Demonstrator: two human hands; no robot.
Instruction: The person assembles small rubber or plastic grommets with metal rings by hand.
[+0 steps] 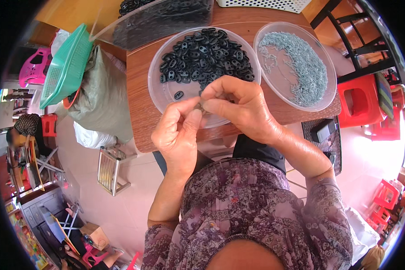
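My left hand (179,129) and my right hand (243,109) meet over the near edge of a round clear plastic tub (155,92). Both are closed in a pinch, fingertips nearly touching. Whatever sits between them is small and mostly covered by the fingers, so I cannot make it out. Inside the tub lies a heap of black oval plastic pieces (202,56), each with two holes. One loose black piece (178,95) rests apart from the heap, left of my fingers. To the right, a second round clear tub (274,80) holds many thin silvery screw-like pieces (305,63).
Behind the tubs stands a clear bin (162,24) of more black pieces, beside a white perforated basket (265,4). The wooden table (141,112) ends close to my lap. A green basket (67,67) on a sack (101,96) is at left, a red stool (357,101) at right.
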